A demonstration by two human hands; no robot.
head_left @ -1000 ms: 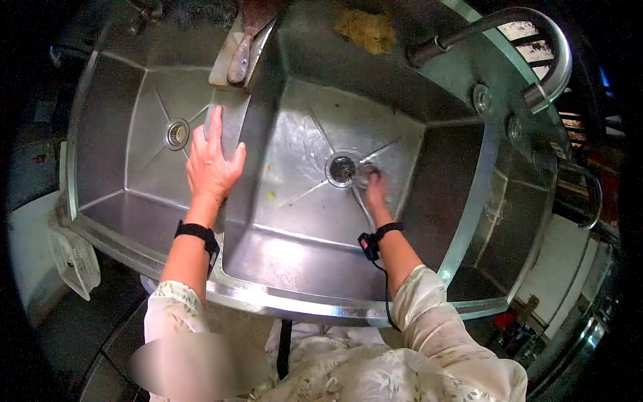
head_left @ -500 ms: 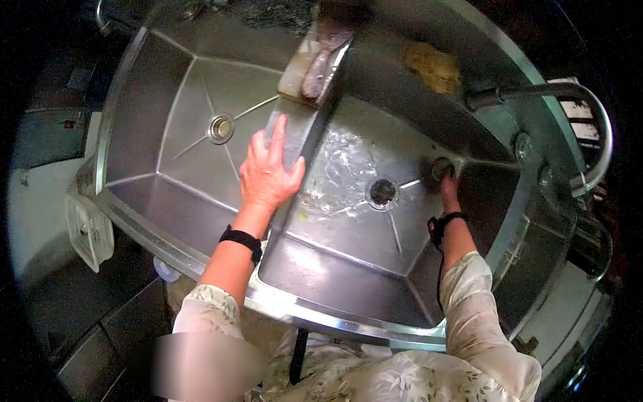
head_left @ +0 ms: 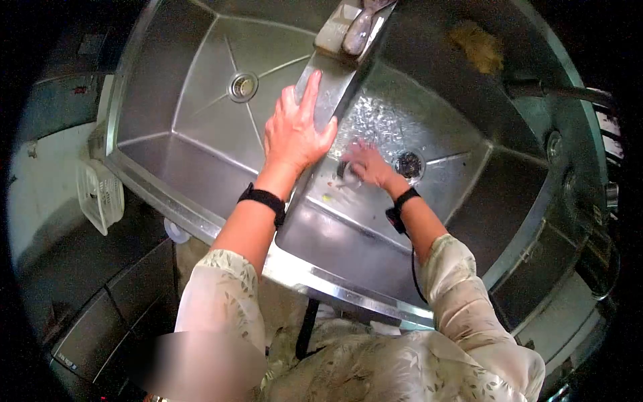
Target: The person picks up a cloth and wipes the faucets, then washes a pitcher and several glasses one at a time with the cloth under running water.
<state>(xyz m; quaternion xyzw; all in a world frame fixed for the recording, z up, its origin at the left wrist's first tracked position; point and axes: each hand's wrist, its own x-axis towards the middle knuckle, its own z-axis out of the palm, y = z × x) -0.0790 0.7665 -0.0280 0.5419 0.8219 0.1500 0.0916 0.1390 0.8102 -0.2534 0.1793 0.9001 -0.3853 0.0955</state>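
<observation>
My left hand (head_left: 297,134) rests on the steel divider (head_left: 329,84) between two sink basins, its fingers apart and nothing in it. Low in the right basin (head_left: 362,234), my right hand (head_left: 368,166) is blurred, with its fingers over a small dark round thing (head_left: 345,171) that I cannot make out. Beside that hand is the right drain (head_left: 408,165), dark inside. Rippling water (head_left: 382,124) covers the basin floor above the hand. Small yellow and reddish bits lie below it.
A pale block (head_left: 333,35) and a brush-like handled thing (head_left: 358,33) sit at the divider's far end. A yellowish scrubber (head_left: 477,45) lies at the right basin's back. The left basin has a drain (head_left: 242,87). A metal tube (head_left: 569,89) crosses the right. A white basket (head_left: 100,194) hangs left.
My right hand has moved left from the right side of the basin, past the drain, and the dark round thing has moved with it. The view has shifted; my left hand stays on the divider.
</observation>
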